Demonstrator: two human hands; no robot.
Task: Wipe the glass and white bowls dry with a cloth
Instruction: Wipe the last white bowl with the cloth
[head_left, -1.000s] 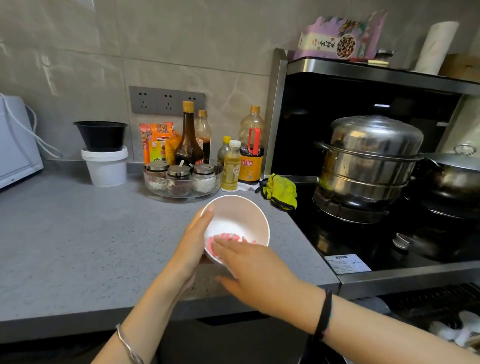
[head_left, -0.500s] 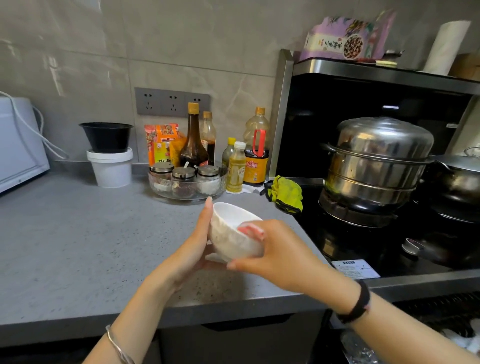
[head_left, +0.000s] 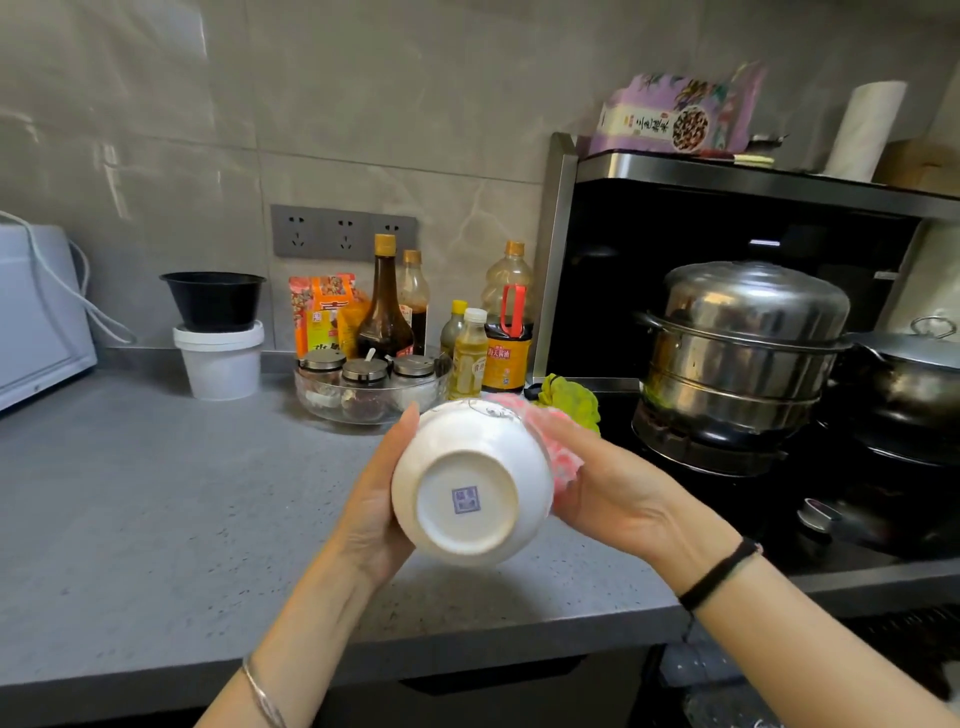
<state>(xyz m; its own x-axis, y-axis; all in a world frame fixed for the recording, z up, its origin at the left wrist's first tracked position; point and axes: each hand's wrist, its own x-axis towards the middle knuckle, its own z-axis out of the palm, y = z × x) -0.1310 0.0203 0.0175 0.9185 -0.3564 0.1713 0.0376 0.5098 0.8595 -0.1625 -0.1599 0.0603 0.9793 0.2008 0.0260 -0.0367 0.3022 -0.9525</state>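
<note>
I hold a white bowl (head_left: 467, 499) above the grey counter (head_left: 156, 519), tipped so its base with a small blue stamp faces me. My left hand (head_left: 374, 499) grips the bowl's left side, thumb up along the wall, its fingers hidden behind the bowl. My right hand (head_left: 623, 488) cups a pink cloth (head_left: 558, 452) against the bowl's right outer wall. The bowl's inside is turned away and hidden.
A glass dish (head_left: 311, 400) holding spice jars stands just behind the bowl, with bottles (head_left: 384, 306) and a white tub (head_left: 221, 364) at the wall. To the right are a green cloth (head_left: 571, 400), the stove with a steel steamer pot (head_left: 743, 353), and a white appliance (head_left: 36, 312) far left.
The bowl has been turned over from mouth-up to base towards me. The cloth and my right hand went from inside the bowl to its outer right wall.
</note>
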